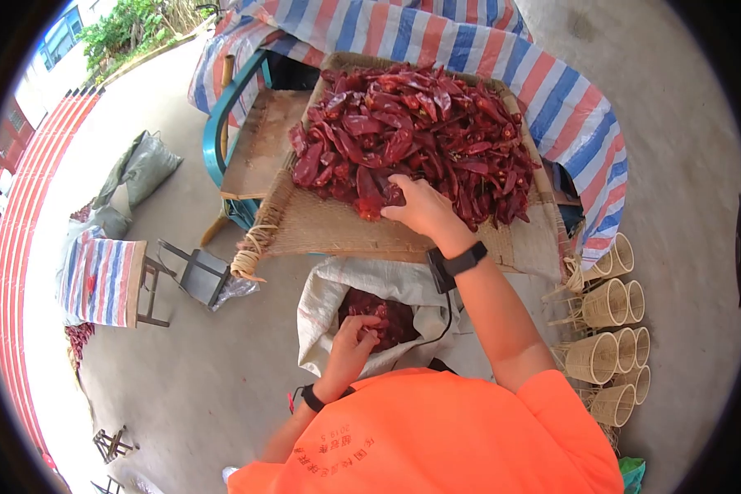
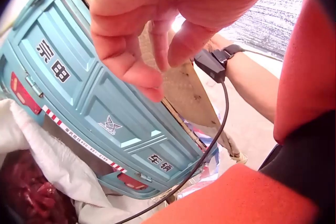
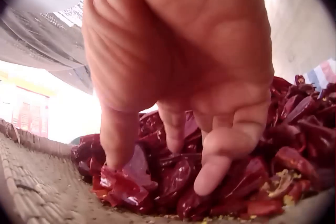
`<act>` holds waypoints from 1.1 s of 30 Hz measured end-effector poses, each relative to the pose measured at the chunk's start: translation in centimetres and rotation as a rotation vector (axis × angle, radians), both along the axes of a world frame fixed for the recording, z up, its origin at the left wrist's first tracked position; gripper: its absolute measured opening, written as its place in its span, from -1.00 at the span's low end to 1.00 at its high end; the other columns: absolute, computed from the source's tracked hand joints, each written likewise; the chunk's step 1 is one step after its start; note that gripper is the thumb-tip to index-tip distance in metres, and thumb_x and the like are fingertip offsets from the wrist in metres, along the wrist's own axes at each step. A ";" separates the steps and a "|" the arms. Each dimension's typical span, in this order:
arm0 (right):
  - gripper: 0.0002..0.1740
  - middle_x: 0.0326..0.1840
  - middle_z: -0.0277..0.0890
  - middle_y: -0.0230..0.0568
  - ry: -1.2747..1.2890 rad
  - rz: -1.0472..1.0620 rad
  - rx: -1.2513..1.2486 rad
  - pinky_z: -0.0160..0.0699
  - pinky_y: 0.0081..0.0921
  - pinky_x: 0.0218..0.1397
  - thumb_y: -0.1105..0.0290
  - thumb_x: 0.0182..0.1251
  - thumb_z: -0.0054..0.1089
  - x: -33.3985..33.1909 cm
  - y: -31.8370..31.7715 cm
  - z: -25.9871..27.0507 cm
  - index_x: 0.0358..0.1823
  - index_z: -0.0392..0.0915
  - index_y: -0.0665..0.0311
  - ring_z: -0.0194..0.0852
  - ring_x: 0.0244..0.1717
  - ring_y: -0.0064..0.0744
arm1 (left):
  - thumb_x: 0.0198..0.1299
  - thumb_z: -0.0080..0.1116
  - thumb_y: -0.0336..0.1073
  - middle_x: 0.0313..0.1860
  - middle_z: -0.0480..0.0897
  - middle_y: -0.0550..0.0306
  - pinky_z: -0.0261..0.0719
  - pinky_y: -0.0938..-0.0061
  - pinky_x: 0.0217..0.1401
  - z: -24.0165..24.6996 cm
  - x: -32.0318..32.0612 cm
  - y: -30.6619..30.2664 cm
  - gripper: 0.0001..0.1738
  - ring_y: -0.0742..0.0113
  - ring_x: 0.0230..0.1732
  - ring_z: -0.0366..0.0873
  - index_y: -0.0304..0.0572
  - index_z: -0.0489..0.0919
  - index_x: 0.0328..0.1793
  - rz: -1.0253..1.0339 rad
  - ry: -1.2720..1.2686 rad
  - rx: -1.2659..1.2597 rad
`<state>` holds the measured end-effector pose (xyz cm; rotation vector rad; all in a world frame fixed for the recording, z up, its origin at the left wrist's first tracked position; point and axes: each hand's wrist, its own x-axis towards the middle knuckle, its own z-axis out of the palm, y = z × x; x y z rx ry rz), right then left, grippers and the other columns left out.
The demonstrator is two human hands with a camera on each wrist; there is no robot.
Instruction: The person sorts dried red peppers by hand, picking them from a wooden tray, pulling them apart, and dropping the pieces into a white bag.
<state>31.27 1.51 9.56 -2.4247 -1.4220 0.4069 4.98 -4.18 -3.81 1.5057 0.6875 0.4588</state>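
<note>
A heap of dried red chili peppers [image 1: 420, 140] covers most of a woven mesh tray [image 1: 346, 226]. My right hand [image 1: 424, 210] reaches down onto the heap's near edge. In the right wrist view its thumb and fingers [image 3: 210, 174] are spread apart, with the thumb against a glossy chili pepper [image 3: 131, 176]. Below the tray, a white woven sack [image 1: 321, 296] stands with its mouth wide, more red chili peppers [image 1: 399, 321] inside. My left hand [image 1: 350, 354] hovers at the sack's mouth. Its fingers [image 2: 126, 71] are loosely bent, with nothing between them and the thumb.
The tray rests on a blue cargo vehicle [image 2: 79, 87], with striped tarpaulin [image 1: 568, 107] behind. Stacked wicker cone baskets [image 1: 605, 305] stand at the right. Leftward are a small folding stool [image 1: 202, 276], a cloth-covered table [image 1: 99, 280] and a grey-green sack [image 1: 148, 169]. A black cable [image 2: 223, 124] hangs from my right wrist.
</note>
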 end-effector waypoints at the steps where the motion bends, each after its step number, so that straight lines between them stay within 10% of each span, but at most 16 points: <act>1: -0.17 0.21 0.42 0.07 -0.016 -0.030 -0.016 0.44 -0.09 0.22 0.00 0.08 0.39 0.5 1.2 -0.6 0.40 0.30 0.03 0.44 0.25 0.04 | 0.35 0.04 -0.45 -0.03 0.50 0.15 0.52 0.57 -0.22 0.0 -0.2 -0.1 -0.78 0.45 -0.19 0.61 -0.29 0.53 0.09 -0.001 0.013 0.000; 6: -0.22 0.17 0.42 0.04 -0.021 -0.132 -0.065 0.50 -0.09 0.15 -0.01 -0.02 0.46 -0.4 3.6 -1.1 0.30 0.41 -0.15 0.49 0.19 0.03 | 0.29 0.07 -0.50 -0.10 0.51 0.07 0.57 0.52 -0.18 0.5 -0.7 -0.2 -0.80 0.41 -0.27 0.60 -0.34 0.56 0.01 0.030 0.023 -0.044; 19: -0.73 -0.21 0.61 -0.22 -0.010 -0.041 0.271 0.54 -0.18 -0.15 0.20 0.08 0.36 1.2 0.5 -1.2 -0.26 0.60 0.17 0.61 -0.13 -0.14 | 0.39 0.02 -0.39 -0.10 0.61 0.20 0.52 0.62 -0.22 2.7 -0.5 1.5 -0.76 0.50 -0.19 0.61 -0.25 0.52 0.13 0.023 -0.120 -0.129; 25: -0.79 -0.38 0.49 -0.55 0.984 -0.053 0.274 0.28 -0.72 -0.37 0.23 0.32 0.28 -0.2 -6.2 0.9 -0.21 0.58 0.21 0.35 -0.36 -0.78 | 0.48 -0.01 -0.21 -0.08 0.61 0.16 0.47 0.69 -0.29 7.9 1.7 3.9 -0.69 0.59 -0.27 0.54 -0.26 0.51 0.16 0.083 -0.232 -0.172; 33: -0.81 -0.36 0.50 -0.55 1.185 0.072 0.225 0.34 -0.71 -0.31 0.32 0.33 0.29 -3.5 -10.8 0.7 -0.13 0.56 0.23 0.38 -0.36 -0.75 | 0.46 0.02 -0.15 -0.24 0.60 0.29 0.34 0.70 -0.34 10.9 5.3 4.3 -0.63 0.61 -0.36 0.43 -0.24 0.55 0.20 0.096 -0.220 -0.065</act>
